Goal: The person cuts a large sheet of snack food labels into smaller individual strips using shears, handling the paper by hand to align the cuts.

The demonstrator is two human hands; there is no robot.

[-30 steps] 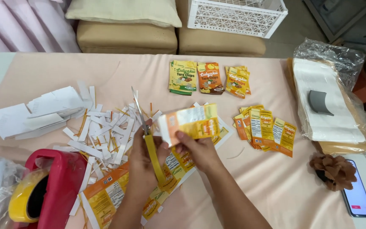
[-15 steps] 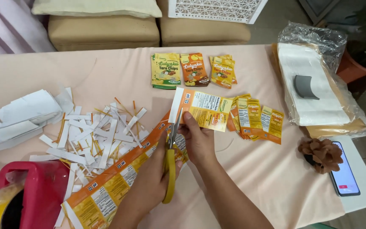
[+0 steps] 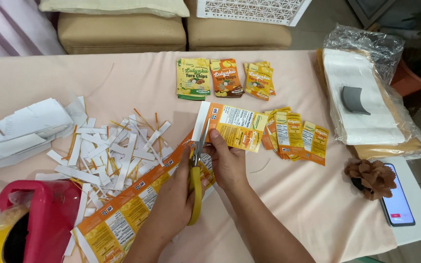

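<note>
Our left hand (image 3: 179, 187) grips the yellow-handled scissors (image 3: 197, 168), their blades at the white margin of the orange label sheet (image 3: 237, 125) that our right hand (image 3: 227, 163) pinches above the worktop (image 3: 293, 204). We judge the sheet light, thin and floppy, so best held near the cut line.

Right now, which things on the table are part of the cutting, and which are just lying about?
In use: scissors in left hand; label sheet in right hand; label strip; cut labels; paper scraps.
Lying about: phone; brown flower; red tape dispenser; bagged paper stack.
</note>
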